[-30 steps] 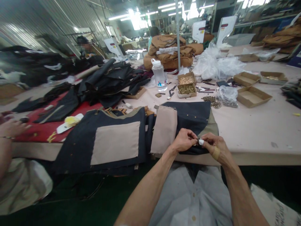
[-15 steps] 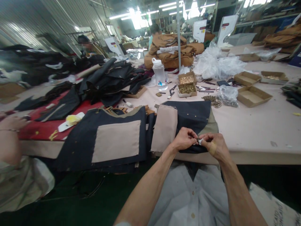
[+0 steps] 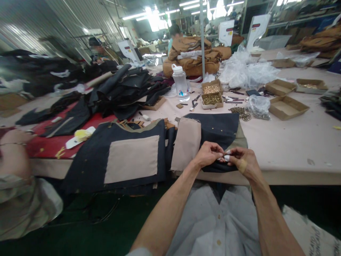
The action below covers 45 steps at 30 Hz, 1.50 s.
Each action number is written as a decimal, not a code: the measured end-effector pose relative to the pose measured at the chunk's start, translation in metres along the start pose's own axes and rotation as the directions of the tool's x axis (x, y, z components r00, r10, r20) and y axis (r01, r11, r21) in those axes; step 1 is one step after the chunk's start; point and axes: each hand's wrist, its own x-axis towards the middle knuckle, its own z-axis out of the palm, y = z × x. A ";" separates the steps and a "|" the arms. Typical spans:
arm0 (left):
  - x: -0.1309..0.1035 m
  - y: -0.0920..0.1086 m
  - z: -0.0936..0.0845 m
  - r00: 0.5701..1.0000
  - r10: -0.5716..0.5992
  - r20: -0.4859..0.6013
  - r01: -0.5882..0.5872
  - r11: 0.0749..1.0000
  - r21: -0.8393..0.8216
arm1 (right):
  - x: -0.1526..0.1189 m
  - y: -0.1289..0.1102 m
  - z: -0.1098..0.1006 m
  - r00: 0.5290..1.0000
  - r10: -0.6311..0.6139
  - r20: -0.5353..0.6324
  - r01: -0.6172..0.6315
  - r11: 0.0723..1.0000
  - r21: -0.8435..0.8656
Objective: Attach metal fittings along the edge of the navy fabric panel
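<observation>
Dark fabric with an olive edge and small brass dots (image 3: 221, 124) lies at the table's front edge, a beige fabric panel (image 3: 187, 142) on its left part. Over its front edge, my left hand (image 3: 210, 154) is closed in a pinch, its fingertips almost meeting those of my right hand (image 3: 243, 160). The right hand's fingers are also pinched, with white wrapping at the tips and a tan patch near the thumb. Whatever small thing lies between the fingertips is too small to make out. Left of them is a dark piece with a beige pocket (image 3: 132, 160).
Boxes of brass pieces (image 3: 211, 101), a water bottle (image 3: 180, 83), hand tools (image 3: 195, 102) and a bagged pile of metal parts (image 3: 258, 106) stand beyond the fabric. Dark cloth (image 3: 125, 89) is heaped at the left. Another person's arm (image 3: 16, 153) rests at the far left.
My right fingertips have shifted slightly, and their white wrapping shows more. My left hand has moved up a little. The other person's hand at the far left has shifted a little.
</observation>
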 end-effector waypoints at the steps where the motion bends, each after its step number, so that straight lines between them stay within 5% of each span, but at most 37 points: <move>1: 0.000 0.001 0.001 1.000 0.001 -0.010 -0.001 1.000 -0.001 | 0.000 0.000 0.001 1.000 -0.004 0.004 0.004 1.000 -0.002; 9: 0.002 -0.008 0.006 0.985 0.029 -0.169 -0.032 0.999 -0.018 | -0.003 -0.003 0.008 0.998 -0.052 0.041 0.056 0.994 -0.097; 20: 0.001 -0.010 0.012 0.870 0.065 -0.488 -0.085 0.996 -0.019 | 0.003 0.009 0.024 0.939 -0.338 -0.061 0.278 0.853 -0.441; 26: 0.008 -0.009 0.012 0.840 0.031 -0.542 -0.007 0.999 0.046 | -0.002 0.010 0.023 0.913 -0.407 -0.012 0.339 0.775 -0.533; 32: 0.009 -0.012 0.010 0.866 0.131 -0.483 -0.008 0.969 0.249 | -0.009 0.006 0.027 0.880 -0.473 0.034 0.390 0.682 -0.619; 45: 0.004 -0.005 0.013 0.777 0.230 -0.586 0.039 0.911 0.410 | -0.007 0.004 0.028 0.858 -0.510 0.055 0.405 0.607 -0.683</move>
